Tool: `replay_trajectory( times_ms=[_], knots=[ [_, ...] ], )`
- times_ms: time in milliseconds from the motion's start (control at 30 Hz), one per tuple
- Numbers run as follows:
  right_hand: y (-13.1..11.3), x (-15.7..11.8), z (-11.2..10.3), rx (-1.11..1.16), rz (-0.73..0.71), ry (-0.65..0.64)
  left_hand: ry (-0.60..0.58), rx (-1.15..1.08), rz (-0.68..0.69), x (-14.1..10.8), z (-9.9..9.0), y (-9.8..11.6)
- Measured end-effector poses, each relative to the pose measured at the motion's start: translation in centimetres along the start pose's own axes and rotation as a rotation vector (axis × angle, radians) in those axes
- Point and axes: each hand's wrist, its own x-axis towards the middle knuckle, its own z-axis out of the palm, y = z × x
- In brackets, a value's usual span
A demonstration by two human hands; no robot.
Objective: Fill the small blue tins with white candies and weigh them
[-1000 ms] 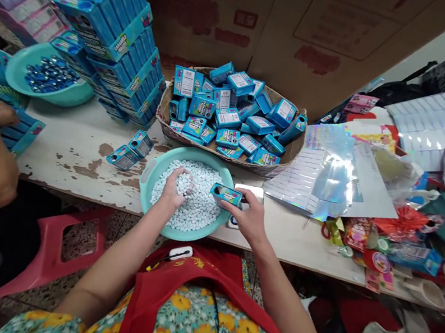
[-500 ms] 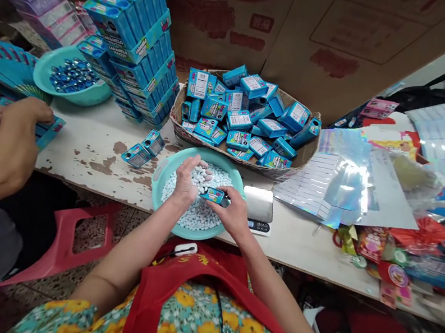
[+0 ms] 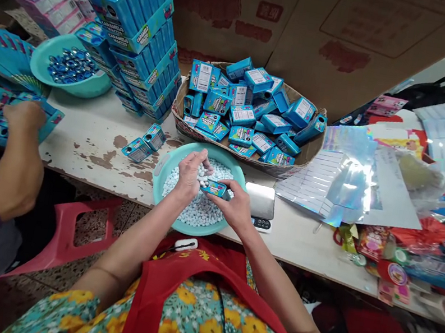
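My left hand (image 3: 190, 175) is cupped around a handful of small white candies (image 3: 203, 174) above a turquoise basin (image 3: 157, 190). More of the same pale candies (image 3: 200, 214) fill the basin's bottom. In my right hand (image 3: 236, 204) is a small blue candy box (image 3: 216, 189), tilted with one end toward the candies in my left palm. The fingertips of my left hand are close to that end of the box; whether candies are passing into it I cannot tell. A small digital scale (image 3: 259, 202) lies just right of the basin.
Behind the basin stands a cut carton (image 3: 244, 161) heaped with blue boxes. Two blue boxes (image 3: 145, 142) lie to the left, near a tall stack (image 3: 142, 34) and a bowl of blue caps (image 3: 72, 70). Shiny sheets (image 3: 331, 179) cover the right. A co-worker's hands (image 3: 21, 118) handle blue boxes at far left.
My left fingers have curled further over the candies, and the box stays in my right hand. At far left, the co-worker's hands have shifted over the blue boxes. The view has tilted slightly.
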Motion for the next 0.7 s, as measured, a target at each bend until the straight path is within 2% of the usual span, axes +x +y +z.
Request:
replay_trajectory(
  times_ms=[167, 367, 700],
  knots=[
    [0.1, 0.17, 0.06, 0.029, 0.041, -0.016, -0.036, 0.038, 0.004, 0.02, -0.11, -0.21],
    [-0.41, 0.39, -0.13, 0.051, 0.024, -0.009, -0.03, 0.047, 0.107, -0.19, 0.19, 0.19],
    [-0.51, 0.63, 0.33, 0.032, 0.031, -0.047, -0.028, 0.097, 0.082, -0.42, 0.01, -0.06]
  ],
)
